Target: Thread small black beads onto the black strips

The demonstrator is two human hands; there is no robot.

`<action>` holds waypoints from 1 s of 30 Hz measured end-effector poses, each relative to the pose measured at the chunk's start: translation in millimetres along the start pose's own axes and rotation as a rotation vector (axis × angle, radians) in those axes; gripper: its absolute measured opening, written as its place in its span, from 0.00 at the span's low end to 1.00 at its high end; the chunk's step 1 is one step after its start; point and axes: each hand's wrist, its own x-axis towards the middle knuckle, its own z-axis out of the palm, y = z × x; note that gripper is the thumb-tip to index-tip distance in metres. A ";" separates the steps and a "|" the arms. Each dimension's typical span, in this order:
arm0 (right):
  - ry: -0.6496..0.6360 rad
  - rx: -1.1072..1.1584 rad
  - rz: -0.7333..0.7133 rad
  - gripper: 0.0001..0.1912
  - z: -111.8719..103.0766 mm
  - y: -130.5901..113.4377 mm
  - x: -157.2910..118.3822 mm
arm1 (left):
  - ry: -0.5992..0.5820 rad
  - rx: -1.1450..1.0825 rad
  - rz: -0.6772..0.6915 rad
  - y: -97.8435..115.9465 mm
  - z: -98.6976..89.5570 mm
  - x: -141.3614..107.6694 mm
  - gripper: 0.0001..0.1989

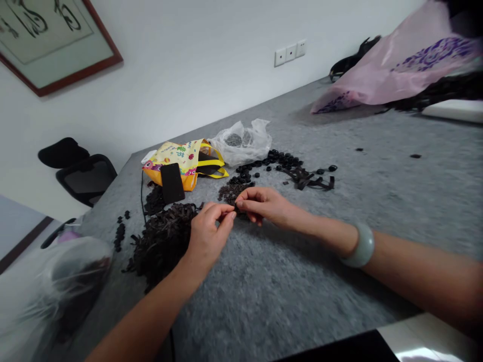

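Note:
My left hand [207, 236] and my right hand [264, 206] meet above the grey felt table top [287, 281], their fingertips pinching a small dark piece [234, 208] between them. A jade bangle [358, 245] circles my right wrist. Beside my left hand lies a large heap of dark fibrous strips [162, 251]. Just past my right fingers is a smaller pile of dark crumbly bits [232, 193]. Farther off are scattered small black round pieces [273, 161] and a tangle of black strips [305, 178].
A black phone [172, 182] lies on a yellow printed bag [184, 163], next to a clear plastic bag [241, 143] of grey contents. A pink plastic bag [392, 65] sits at the far right. A translucent bag [56, 286] bulges at the near left table edge.

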 end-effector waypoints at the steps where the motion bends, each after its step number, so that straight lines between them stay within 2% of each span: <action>1: -0.006 -0.005 -0.003 0.12 0.5 0.5 -0.2 | 0.003 0.002 -0.012 -2.6 1.1 0.4 0.04; 5: -0.012 -0.042 -0.019 0.13 0.8 3.3 0.0 | 0.029 -0.040 -0.089 -13.3 2.8 2.2 0.04; 8: -0.018 -0.084 -0.040 0.14 0.6 5.0 -0.1 | 0.026 -0.114 -0.195 -16.2 3.2 3.9 0.03; 13: -0.024 -0.111 -0.059 0.14 2.0 5.8 -1.2 | -0.016 -0.377 -0.409 -15.0 6.7 7.4 0.03; 16: -0.013 -0.097 -0.071 0.13 3.4 6.7 -1.1 | 0.002 -0.531 -0.432 -16.5 10.1 7.4 0.05; 20: -0.026 -0.039 -0.062 0.14 4.6 9.4 0.1 | 0.023 -0.614 -0.409 -19.1 13.6 6.0 0.08; 24: -0.033 -0.005 -0.074 0.16 4.3 10.9 1.1 | 0.040 -0.727 -0.477 -20.0 16.1 5.4 0.08; 30: -0.022 -0.139 -0.145 0.13 5.7 12.5 -0.3 | 0.015 -0.819 -0.572 -20.4 17.2 5.6 0.08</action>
